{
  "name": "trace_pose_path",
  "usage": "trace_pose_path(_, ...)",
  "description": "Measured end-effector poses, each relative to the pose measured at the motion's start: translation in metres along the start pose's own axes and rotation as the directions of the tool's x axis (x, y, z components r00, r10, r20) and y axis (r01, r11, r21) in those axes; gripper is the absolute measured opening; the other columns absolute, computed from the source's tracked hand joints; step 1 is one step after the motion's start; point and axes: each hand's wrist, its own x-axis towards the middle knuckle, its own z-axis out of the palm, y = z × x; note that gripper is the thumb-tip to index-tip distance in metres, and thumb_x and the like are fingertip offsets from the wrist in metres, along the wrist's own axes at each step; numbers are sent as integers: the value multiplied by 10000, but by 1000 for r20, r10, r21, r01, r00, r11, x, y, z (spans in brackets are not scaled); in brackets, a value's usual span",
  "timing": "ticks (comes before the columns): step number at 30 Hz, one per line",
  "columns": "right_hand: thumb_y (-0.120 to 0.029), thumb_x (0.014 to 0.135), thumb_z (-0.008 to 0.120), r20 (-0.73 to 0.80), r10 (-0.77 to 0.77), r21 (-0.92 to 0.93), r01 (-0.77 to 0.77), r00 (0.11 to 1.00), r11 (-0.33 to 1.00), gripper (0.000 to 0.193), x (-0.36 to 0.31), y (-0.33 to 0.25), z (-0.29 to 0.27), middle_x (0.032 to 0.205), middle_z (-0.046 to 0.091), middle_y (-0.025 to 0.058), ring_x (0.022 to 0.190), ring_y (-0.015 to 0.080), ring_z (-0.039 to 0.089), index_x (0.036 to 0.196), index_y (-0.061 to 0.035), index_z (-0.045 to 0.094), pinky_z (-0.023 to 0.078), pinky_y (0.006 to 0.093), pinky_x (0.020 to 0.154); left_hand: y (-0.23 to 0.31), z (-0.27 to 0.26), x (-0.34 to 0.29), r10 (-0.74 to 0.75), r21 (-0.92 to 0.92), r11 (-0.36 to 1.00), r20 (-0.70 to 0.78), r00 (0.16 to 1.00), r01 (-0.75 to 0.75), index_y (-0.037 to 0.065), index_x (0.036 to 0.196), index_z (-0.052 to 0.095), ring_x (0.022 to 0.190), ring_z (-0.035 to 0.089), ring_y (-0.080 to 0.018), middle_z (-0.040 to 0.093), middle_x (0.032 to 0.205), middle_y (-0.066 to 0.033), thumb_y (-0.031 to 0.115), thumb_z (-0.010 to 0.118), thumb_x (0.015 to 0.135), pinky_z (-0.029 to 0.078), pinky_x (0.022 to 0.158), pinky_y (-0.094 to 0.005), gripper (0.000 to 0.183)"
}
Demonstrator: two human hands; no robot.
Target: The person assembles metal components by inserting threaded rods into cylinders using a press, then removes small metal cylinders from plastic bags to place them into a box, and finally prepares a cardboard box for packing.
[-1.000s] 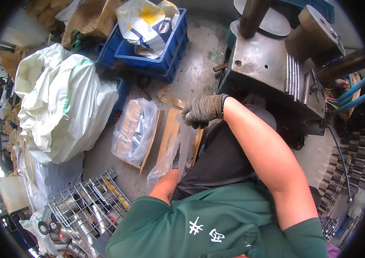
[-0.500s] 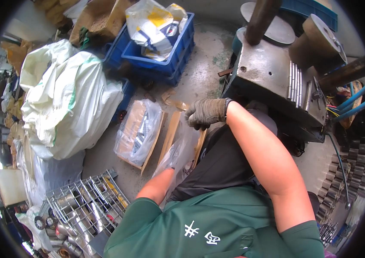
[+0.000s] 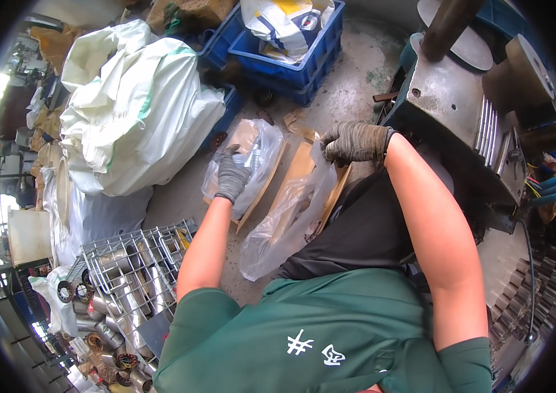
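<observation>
My right hand, in a grey-brown knit glove, is closed on the upper edge of a clear plastic bag. The bag hangs over a long open cardboard box beside my leg. To the left stands a second cardboard box lined with a clear plastic bag, with shiny metal parts inside. Over that box reaches my left hand, gloved in grey, its fingers stretched towards the metal parts. I see nothing held in it, and whether the fingertips touch the parts is hard to make out.
Large white woven sacks stand on the left, with blue crates behind the boxes. A wire basket of metal pieces is at lower left. On the right is a heavy metal machine, with stacked metal parts near it.
My left hand has come out from beside the right-hand box and moved left over the lined box. My right hand keeps hold of the bag, which now hangs spread out. The view has shifted.
</observation>
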Motion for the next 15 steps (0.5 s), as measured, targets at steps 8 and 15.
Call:
trace_pose_path(8,-149,861,610,-77,-33,40,37,996,999,199,-11,-8,2,799,702,67,700,168,680,943,-18,734,553,329,687,-153,5,-30,-342,87,939,284,896,331,72,1339,631,1004,656,-209,700,1169,-137,85,720,875,533,911,-325,473)
trace_pose_path(15,-140,897,588,-101,-107,206,126,989,970,336,-11,-15,9,893,691,100,766,196,690,1176,20,683,606,346,673,-83,-7,-50,-222,23,975,-36,974,223,22,1279,646,1123,631,-233,636,1263,-151,166,732,923,501,1002,-356,394)
